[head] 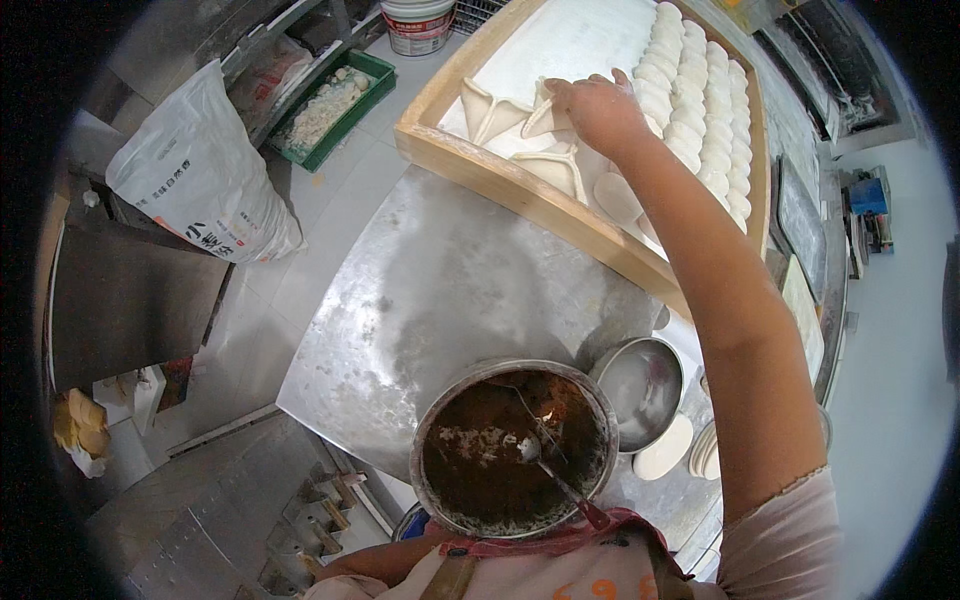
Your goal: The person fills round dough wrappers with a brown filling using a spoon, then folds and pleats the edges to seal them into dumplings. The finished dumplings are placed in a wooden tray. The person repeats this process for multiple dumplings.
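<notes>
My right hand (606, 112) reaches into a wooden tray (525, 191) on the metal table. It is at a folded three-sided dough parcel (545, 120), with a digit at the parcel's far edge; whether it grips the dough is unclear. Two similar parcels, one to the left (491, 112) and one nearer me (553, 171), rest on the tray's white floured lining. Flat dough rounds (616, 196) lie under my forearm. My left hand is out of view; only part of that arm shows at the bottom. Close to my body stands a metal bowl (420, 465) of dark brown filling with a spoon (551, 472) in it.
Rows of overlapping dough rounds (686, 112) fill the tray's right side. Beside the filling bowl are a smaller metal bowl (641, 390), an oval dough piece (664, 448) and stacked dough rounds (705, 452). On the left stand a flour sack (202, 172) and a green crate (300, 159).
</notes>
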Demonstrator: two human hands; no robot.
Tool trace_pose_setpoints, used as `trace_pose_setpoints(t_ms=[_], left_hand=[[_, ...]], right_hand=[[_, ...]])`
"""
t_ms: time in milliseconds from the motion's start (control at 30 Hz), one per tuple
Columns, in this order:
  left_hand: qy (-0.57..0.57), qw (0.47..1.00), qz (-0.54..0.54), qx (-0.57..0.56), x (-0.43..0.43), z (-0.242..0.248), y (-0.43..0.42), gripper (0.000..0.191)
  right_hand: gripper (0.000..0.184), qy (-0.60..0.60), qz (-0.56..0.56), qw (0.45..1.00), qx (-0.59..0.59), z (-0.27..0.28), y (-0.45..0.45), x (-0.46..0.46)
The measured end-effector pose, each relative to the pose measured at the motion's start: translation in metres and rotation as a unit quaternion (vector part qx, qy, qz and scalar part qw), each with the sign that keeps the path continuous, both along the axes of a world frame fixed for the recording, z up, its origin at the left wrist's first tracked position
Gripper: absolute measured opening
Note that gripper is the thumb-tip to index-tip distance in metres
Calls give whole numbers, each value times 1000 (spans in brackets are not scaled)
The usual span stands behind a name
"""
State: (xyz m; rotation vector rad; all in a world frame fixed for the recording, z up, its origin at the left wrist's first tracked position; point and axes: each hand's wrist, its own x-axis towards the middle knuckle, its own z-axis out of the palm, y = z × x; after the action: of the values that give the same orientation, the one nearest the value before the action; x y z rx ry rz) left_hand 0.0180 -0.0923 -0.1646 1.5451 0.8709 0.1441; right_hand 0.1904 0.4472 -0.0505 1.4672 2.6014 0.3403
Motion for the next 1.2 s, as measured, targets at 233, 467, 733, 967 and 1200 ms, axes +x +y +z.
trace_pose_setpoints(t_ms=[233, 467, 733, 967, 1200], left_hand=[[-3, 1000, 2, 4, -2, 3, -1, 26], [-2, 1000, 2, 7, -2, 5, -3, 26], [-1, 1000, 2, 5, -1, 5, -2, 25], [0, 1000, -7, 6, 1, 6, -2, 24], [-4, 1000, -10, 12, 4, 6, -2, 23]], right_hand=[[41, -70, 62, 995, 22, 11, -8, 12], [32, -12, 97, 993, 60, -5, 0, 38], [25, -50, 22, 998, 27, 10, -9, 26], [24, 88, 89, 987, 100, -7, -8, 44], [38, 85, 45, 989, -111, 22, -59, 22]])
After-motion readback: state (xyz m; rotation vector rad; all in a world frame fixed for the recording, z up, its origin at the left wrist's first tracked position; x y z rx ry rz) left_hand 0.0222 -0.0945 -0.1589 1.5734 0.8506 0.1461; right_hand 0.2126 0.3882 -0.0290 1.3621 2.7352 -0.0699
